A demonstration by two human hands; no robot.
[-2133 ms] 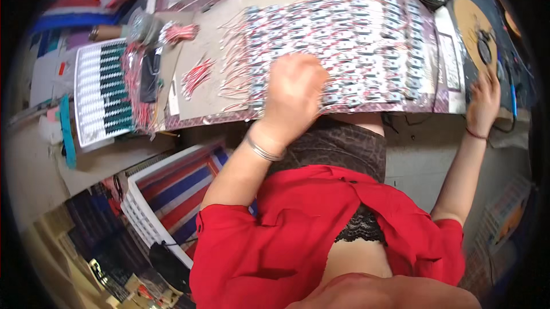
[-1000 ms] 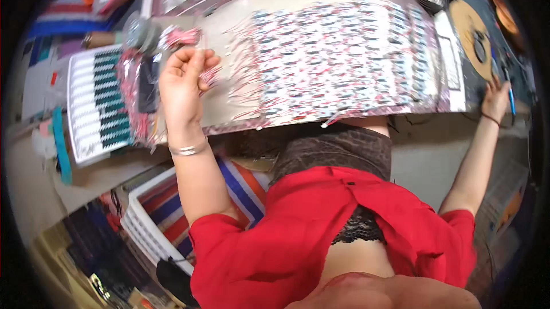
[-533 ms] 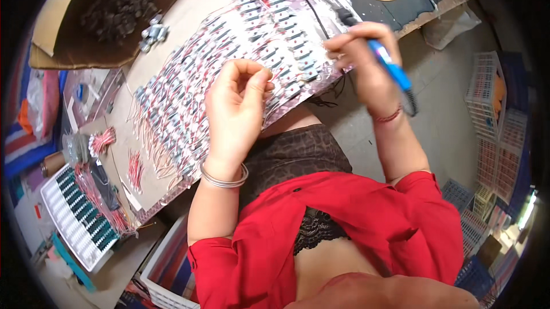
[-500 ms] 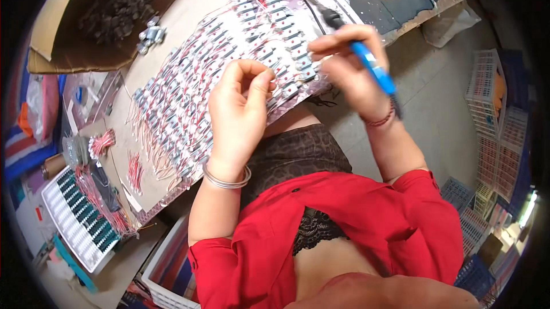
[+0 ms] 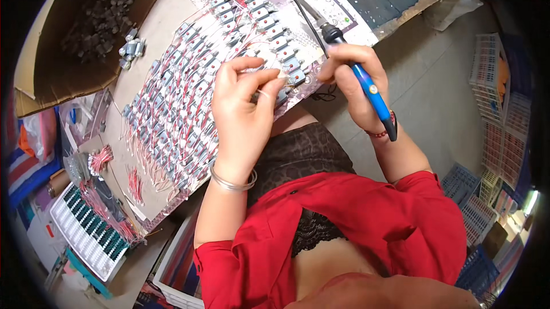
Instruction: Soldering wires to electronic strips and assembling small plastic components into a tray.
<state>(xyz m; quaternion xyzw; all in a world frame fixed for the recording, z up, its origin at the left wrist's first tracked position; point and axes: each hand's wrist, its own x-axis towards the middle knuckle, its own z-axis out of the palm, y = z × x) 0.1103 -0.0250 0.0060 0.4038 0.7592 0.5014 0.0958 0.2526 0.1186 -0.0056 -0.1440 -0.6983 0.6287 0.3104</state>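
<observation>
My right hand (image 5: 360, 79) is closed around the blue handle of a soldering iron (image 5: 373, 96), whose metal tip points up and away over the table's right side. Thumb and forefinger of my left hand (image 5: 243, 105) are pinched together on a thin pale wire (image 5: 265, 93), above the near edge of the rows of parts. Those are small grey motors (image 5: 267, 23) with red dots and red and white wires, lying close together on the table. Whatever sits right at the left fingertips is partly hidden.
An open cardboard box (image 5: 37, 51) of grey parts stands at the far left, with several loose motors (image 5: 132, 48) beside it. Red-and-white wire bundles (image 5: 135, 186) and a white tray (image 5: 69, 226) lie at left. Plastic crates (image 5: 487, 68) stand on the right-hand floor.
My right hand has come lower and steadied, with the soldering iron still in it. My left hand has shifted slightly right, and its fingers have changed their pinch. The whole view has shifted a little.
</observation>
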